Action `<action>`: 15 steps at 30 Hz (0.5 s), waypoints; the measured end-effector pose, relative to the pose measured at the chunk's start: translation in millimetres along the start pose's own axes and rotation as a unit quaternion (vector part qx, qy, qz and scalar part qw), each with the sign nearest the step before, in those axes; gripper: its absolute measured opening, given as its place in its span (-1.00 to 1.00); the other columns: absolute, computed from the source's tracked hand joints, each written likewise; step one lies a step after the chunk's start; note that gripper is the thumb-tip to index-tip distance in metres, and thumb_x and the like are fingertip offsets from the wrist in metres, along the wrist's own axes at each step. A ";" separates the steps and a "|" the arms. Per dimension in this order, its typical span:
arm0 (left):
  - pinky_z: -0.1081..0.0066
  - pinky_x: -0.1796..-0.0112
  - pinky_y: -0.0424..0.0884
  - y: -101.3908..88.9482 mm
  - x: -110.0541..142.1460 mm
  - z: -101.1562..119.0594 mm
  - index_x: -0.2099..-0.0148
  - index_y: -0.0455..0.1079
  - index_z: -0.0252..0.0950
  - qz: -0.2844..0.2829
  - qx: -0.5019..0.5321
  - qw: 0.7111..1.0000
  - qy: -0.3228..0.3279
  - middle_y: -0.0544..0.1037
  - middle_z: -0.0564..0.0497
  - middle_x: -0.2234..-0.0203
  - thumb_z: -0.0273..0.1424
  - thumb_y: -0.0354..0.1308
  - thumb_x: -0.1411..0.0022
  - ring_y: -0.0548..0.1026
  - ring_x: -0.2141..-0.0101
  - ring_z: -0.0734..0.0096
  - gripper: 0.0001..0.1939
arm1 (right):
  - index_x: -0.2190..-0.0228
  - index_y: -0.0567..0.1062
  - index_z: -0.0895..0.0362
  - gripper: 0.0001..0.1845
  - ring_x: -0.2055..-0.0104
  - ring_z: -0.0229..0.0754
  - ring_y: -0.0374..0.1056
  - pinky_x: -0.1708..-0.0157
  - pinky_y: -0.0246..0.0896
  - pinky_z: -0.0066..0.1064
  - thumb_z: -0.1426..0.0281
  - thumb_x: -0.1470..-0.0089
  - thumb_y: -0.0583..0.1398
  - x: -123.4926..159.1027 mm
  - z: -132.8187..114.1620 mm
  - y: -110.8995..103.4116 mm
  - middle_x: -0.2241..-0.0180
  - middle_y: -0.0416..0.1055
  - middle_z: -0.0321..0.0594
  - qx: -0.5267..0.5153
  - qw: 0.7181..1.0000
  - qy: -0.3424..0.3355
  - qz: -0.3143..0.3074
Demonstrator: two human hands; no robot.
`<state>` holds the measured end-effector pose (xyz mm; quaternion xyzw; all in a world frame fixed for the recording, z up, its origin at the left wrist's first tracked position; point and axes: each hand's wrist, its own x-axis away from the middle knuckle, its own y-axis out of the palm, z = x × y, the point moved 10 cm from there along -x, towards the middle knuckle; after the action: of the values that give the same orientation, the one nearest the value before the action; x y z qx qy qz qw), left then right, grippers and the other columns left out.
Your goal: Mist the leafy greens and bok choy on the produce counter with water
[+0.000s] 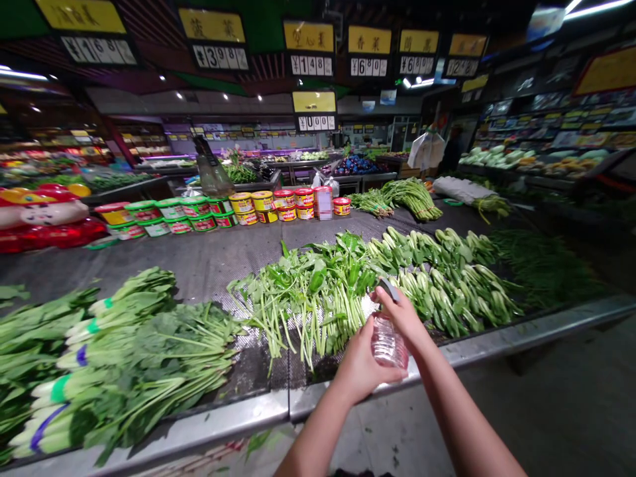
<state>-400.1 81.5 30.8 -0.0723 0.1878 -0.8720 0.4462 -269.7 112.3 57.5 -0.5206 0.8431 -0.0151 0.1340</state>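
Note:
Over the front edge of the vegetable stand, a clear ribbed spray bottle (386,344) with a grey spray head is held in both hands. My left hand (358,366) is wrapped round the bottle's body from the left and below. Higher up, my right hand (403,319) grips the bottle near its head, fingers partly hidden. Loose leafy greens with long stems (318,291) lie just beyond and left of the bottle. To its right are rows of small pale-stalked greens (447,295), shiny with moisture.
Bundled greens with coloured ties (64,387) fill the near left. A metal rim (238,414) runs along the stand's front. Stacked cans (199,213) line the back, beside green bundles (410,197). Price signs (311,50) hang overhead. A leaf (257,442) lies below the rim.

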 end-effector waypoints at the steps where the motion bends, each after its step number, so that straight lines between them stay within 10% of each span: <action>1: 0.26 0.03 0.37 -2.2 -1.3 1.0 -0.27 0.05 -0.29 -0.001 0.004 1.000 0.002 0.37 -0.15 -0.06 -0.20 0.45 0.31 0.40 0.03 0.10 0.09 | 0.32 0.46 0.09 -0.55 0.28 -0.06 0.40 0.27 0.29 -0.24 -0.02 -0.02 0.10 -1.9 -3.7 3.8 0.35 0.49 -0.14 0.000 1.000 -0.002 -0.010; 15: 0.24 -0.04 0.33 -5.7 7.5 -19.5 -0.29 0.01 -0.30 0.009 0.014 1.000 -0.008 0.30 -0.16 -0.13 -0.21 0.46 0.34 0.35 -0.04 0.07 0.16 | 0.45 0.46 0.11 -0.50 0.43 -0.11 0.36 0.42 0.23 -0.31 -0.07 -0.03 0.06 7.9 9.6 13.7 0.45 0.47 -0.18 0.030 0.999 0.013 -0.004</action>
<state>-414.6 83.6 14.8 -0.0710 0.1723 -0.8699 0.4566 -282.6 112.7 44.3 -0.5191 0.8421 -0.0473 0.1385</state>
